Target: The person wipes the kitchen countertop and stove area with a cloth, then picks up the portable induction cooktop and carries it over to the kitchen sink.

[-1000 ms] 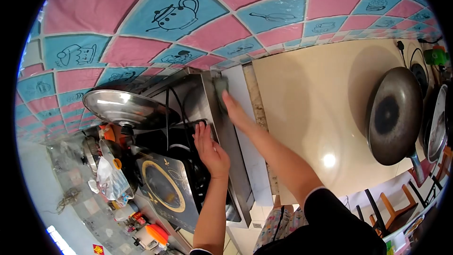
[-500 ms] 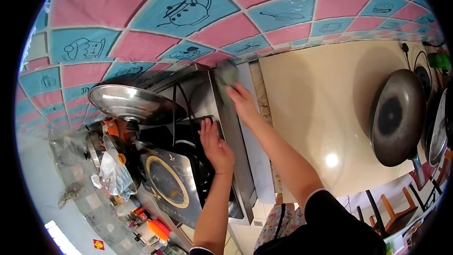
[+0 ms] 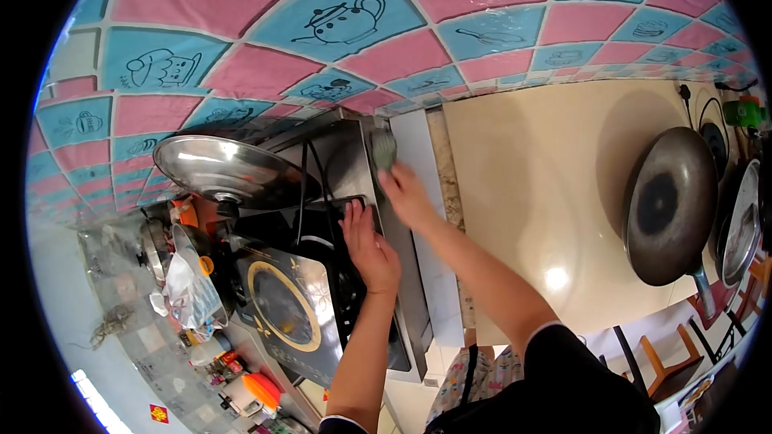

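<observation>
My right hand [image 3: 408,194] grips a grey-green cloth [image 3: 383,149], pressing it onto the narrow strip between the metal stove edge [image 3: 371,162] and the white ledge [image 3: 418,153]. Its exact kind is hard to make out; it may be a scouring pad. My left hand [image 3: 370,255] lies with fingers stretched out on the black edge of the stove, holding nothing. Beside it, on the left, an induction cooker [image 3: 322,305] with a gold ring sits tilted over the stove. A large steel lid [image 3: 233,170] leans against the tiled-pattern wall, above black cables [image 3: 303,193].
On the beige countertop [image 3: 531,193] to the right stands a dark wok [image 3: 674,205], with a second pan [image 3: 741,225] beyond it. A bowl holding a white plastic bag [image 3: 189,289] is at the left. Wooden chairs [image 3: 671,362] stand at the lower right.
My right hand and the cloth have shifted slightly down along the strip, toward me. The left hand stays in place. The whole view has tilted a little.
</observation>
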A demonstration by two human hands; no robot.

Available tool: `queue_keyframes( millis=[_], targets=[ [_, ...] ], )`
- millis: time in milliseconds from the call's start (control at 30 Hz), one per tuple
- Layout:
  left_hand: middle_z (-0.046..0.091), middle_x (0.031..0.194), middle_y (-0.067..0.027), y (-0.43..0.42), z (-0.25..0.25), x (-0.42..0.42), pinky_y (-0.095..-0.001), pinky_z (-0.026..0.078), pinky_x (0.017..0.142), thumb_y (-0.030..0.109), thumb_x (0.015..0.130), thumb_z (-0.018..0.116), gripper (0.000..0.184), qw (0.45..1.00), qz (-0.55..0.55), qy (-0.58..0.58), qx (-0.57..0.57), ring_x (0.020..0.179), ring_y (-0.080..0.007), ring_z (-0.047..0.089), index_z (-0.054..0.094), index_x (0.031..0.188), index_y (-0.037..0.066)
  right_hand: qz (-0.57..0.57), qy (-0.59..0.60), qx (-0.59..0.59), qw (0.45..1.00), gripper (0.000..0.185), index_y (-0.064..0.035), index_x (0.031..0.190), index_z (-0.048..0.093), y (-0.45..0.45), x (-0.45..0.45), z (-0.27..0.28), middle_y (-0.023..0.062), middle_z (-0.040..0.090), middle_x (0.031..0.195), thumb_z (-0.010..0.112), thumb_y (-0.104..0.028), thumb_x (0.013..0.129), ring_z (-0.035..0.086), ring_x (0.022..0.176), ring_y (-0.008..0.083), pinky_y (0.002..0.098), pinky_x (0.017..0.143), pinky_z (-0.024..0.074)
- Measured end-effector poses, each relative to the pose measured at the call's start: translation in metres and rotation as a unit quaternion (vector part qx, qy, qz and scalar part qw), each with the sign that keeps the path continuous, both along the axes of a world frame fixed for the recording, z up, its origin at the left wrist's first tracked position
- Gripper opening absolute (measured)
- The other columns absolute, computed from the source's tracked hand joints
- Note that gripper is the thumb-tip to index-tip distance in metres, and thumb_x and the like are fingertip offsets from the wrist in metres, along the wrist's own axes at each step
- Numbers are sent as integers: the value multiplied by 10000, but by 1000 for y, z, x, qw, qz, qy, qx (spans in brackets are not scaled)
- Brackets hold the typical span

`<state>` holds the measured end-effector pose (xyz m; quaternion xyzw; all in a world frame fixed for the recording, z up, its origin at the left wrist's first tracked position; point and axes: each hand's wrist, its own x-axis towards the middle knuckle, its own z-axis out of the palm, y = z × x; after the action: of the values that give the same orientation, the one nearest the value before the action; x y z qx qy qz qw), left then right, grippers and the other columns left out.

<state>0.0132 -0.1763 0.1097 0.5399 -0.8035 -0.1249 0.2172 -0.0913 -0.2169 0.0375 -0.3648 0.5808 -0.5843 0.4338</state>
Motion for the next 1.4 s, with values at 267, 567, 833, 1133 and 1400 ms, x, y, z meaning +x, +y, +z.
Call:
queue_keyframes(
  millis=[267, 567, 833, 1133, 1400],
  targets=[
    [493, 1313, -193, 0, -1, -1, -502, 244, 1078, -19, 802, 370, 406, 1000, 2, -9, -24, 1270, -381, 403, 528, 1176, -27, 1, -41, 3, 999, 216, 41, 770, 541, 77, 18, 12, 241, 546, 862, 577, -147, 868, 530, 821, 400, 424, 700, 421],
    [490, 1315, -197, 1, 2, -4, -504, 241, 1081, -22, 787, 377, 416, 1000, 3, -9, -18, 1270, -388, 398, 526, 1175, -32, -126, 33, -58, 990, 256, 44, 684, 479, -58, -20, -5, 188, 494, 727, 660, -99, 796, 467, 611, 340, 372, 560, 381],
    [484, 1320, -201, -2, -2, -1, -511, 236, 1083, -12, 785, 371, 417, 1000, -1, -3, -23, 1272, -390, 396, 525, 1172, -29, -107, -44, 1, 993, 77, 29, 835, 561, 61, 25, 5, 201, 567, 803, 603, -5, 780, 563, 762, 374, 404, 668, 454],
    [484, 1314, -214, 1, 0, 1, -522, 229, 1082, -18, 788, 382, 405, 1000, -8, 13, -18, 1268, -400, 397, 521, 1168, -38, -107, 132, 26, 985, 124, 17, 821, 482, -35, -2, -31, 265, 546, 831, 557, 15, 723, 506, 817, 480, 513, 688, 405],
    [489, 1311, -206, -1, 1, 0, -522, 231, 1083, -39, 772, 387, 407, 1000, -5, 12, -19, 1265, -396, 402, 533, 1151, -35, -26, 216, 70, 974, 291, -38, 965, 598, 74, -12, 4, 169, 583, 958, 602, -2, 676, 563, 898, 371, 463, 754, 473]
  ],
)
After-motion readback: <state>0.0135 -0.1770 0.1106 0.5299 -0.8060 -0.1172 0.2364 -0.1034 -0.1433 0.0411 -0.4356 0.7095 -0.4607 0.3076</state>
